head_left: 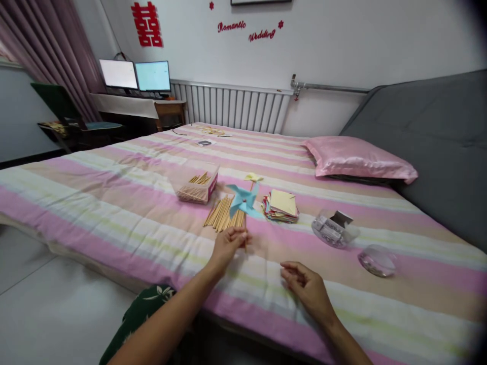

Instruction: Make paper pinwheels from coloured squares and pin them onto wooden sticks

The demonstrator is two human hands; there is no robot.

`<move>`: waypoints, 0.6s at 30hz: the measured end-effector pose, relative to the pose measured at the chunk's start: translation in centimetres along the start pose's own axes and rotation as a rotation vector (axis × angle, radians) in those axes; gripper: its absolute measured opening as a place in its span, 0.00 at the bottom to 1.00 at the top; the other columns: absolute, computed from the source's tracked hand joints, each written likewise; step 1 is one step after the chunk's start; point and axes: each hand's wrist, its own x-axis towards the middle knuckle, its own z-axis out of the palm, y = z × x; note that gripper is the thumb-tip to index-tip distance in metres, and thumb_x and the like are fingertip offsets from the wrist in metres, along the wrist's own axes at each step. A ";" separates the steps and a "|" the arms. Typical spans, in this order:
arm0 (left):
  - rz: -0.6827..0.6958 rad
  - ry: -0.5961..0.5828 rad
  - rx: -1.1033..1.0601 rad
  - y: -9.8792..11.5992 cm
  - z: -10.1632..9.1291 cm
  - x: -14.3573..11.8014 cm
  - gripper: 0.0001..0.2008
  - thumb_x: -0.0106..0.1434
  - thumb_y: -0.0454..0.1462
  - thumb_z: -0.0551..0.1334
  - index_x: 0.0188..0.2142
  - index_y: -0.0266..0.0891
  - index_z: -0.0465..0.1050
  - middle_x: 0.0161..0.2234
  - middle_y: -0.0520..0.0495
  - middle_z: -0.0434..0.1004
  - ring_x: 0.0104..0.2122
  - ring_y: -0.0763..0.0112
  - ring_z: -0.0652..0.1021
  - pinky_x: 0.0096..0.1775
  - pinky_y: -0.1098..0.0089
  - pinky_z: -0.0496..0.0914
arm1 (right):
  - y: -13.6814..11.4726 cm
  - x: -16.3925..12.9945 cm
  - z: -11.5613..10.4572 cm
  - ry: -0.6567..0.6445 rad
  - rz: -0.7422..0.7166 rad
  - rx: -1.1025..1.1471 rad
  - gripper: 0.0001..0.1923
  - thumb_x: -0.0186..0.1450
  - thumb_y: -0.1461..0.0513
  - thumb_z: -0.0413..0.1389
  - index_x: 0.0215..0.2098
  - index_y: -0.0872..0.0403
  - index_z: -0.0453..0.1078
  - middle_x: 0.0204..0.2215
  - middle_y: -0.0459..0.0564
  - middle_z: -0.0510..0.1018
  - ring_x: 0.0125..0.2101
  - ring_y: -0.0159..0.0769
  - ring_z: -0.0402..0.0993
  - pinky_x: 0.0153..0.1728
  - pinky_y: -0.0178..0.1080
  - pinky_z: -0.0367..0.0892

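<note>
My left hand (230,245) pinches the thin stick of a light blue paper pinwheel (244,199), which stands upright above the bed. Behind it a second, yellow pinwheel (253,177) shows in part. My right hand (304,289) hangs low over the striped sheet, fingers loosely curled and apart, with nothing visible in it. Several wooden sticks (224,214) lie in a row just beyond my left hand. To the right of the blue pinwheel sits a stack of coloured paper squares (281,204), a pale yellow one on top.
A clear plastic box (198,187) holds more sticks at the left. On the right are a clear tub (334,230) with a small box inside and a shallow clear dish (378,260) of small pieces. A pink pillow (361,158) lies by the grey headboard (426,126).
</note>
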 end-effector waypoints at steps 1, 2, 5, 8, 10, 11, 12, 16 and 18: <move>-0.035 -0.046 0.007 -0.6 0.9 -0.6 0.14 0.47 0.40 0.70 0.31 0.33 0.73 0.27 0.42 0.80 0.28 0.64 0.78 0.34 0.64 0.70 | -0.1 0.0 0.1 -0.044 0.004 0.074 0.22 0.57 0.51 0.58 0.43 0.58 0.71 0.35 0.55 0.78 0.32 0.38 0.74 0.31 0.37 0.69; -0.062 -0.082 0.012 -1.1 1.8 -1.0 0.14 0.47 0.40 0.69 0.30 0.33 0.73 0.27 0.41 0.80 0.28 0.63 0.78 0.35 0.64 0.69 | -0.1 0.0 0.3 -0.084 0.013 0.144 0.23 0.57 0.52 0.58 0.46 0.57 0.70 0.38 0.57 0.77 0.33 0.38 0.75 0.33 0.38 0.70; -0.112 -0.125 0.033 -2.4 3.8 -2.1 0.11 0.46 0.39 0.69 0.27 0.34 0.73 0.26 0.42 0.80 0.29 0.64 0.78 0.34 0.67 0.69 | -0.2 -0.2 0.8 -0.162 0.064 0.310 0.24 0.55 0.53 0.60 0.47 0.57 0.69 0.41 0.58 0.77 0.32 0.37 0.75 0.33 0.39 0.70; -0.145 -0.143 0.046 -3.2 5.3 -2.7 0.10 0.47 0.39 0.69 0.27 0.35 0.73 0.25 0.43 0.80 0.26 0.65 0.78 0.31 0.68 0.68 | -0.1 -0.3 1.2 -0.142 0.121 0.388 0.22 0.55 0.52 0.61 0.43 0.57 0.70 0.32 0.54 0.78 0.26 0.34 0.75 0.23 0.34 0.67; -0.152 -0.144 0.050 -3.5 6.0 -3.1 0.10 0.47 0.39 0.68 0.28 0.35 0.73 0.25 0.44 0.80 0.25 0.66 0.77 0.30 0.69 0.68 | -0.1 -0.2 1.3 -0.096 0.145 0.407 0.20 0.54 0.52 0.61 0.38 0.58 0.70 0.26 0.51 0.78 0.23 0.33 0.74 0.19 0.30 0.62; -0.153 -0.144 0.053 -3.6 6.3 -3.3 0.10 0.48 0.39 0.68 0.28 0.35 0.73 0.26 0.44 0.80 0.25 0.67 0.77 0.30 0.70 0.68 | -0.1 -0.2 1.2 -0.080 0.159 0.413 0.20 0.54 0.51 0.61 0.37 0.58 0.69 0.24 0.50 0.77 0.23 0.33 0.74 0.18 0.29 0.60; -0.153 -0.146 0.057 -3.7 6.6 -3.4 0.10 0.48 0.39 0.68 0.28 0.34 0.73 0.26 0.44 0.80 0.26 0.67 0.78 0.30 0.70 0.68 | -0.2 -0.2 1.2 -0.071 0.173 0.417 0.21 0.53 0.51 0.62 0.37 0.57 0.68 0.24 0.50 0.77 0.22 0.33 0.74 0.17 0.29 0.58; -0.150 -0.152 0.099 -3.8 7.9 -3.3 0.11 0.49 0.40 0.67 0.29 0.34 0.72 0.27 0.42 0.80 0.28 0.64 0.78 0.29 0.70 0.68 | -0.2 -0.1 1.0 -0.058 0.200 0.414 0.23 0.49 0.49 0.63 0.32 0.57 0.68 0.22 0.49 0.77 0.20 0.33 0.73 0.15 0.28 0.56; -0.135 -0.149 0.127 -3.4 8.4 -2.9 0.12 0.48 0.39 0.68 0.30 0.35 0.73 0.29 0.42 0.79 0.31 0.62 0.78 0.30 0.69 0.69 | 0.1 0.0 0.9 -0.041 0.183 0.436 0.21 0.49 0.49 0.63 0.28 0.58 0.69 0.19 0.48 0.76 0.19 0.32 0.72 0.16 0.28 0.57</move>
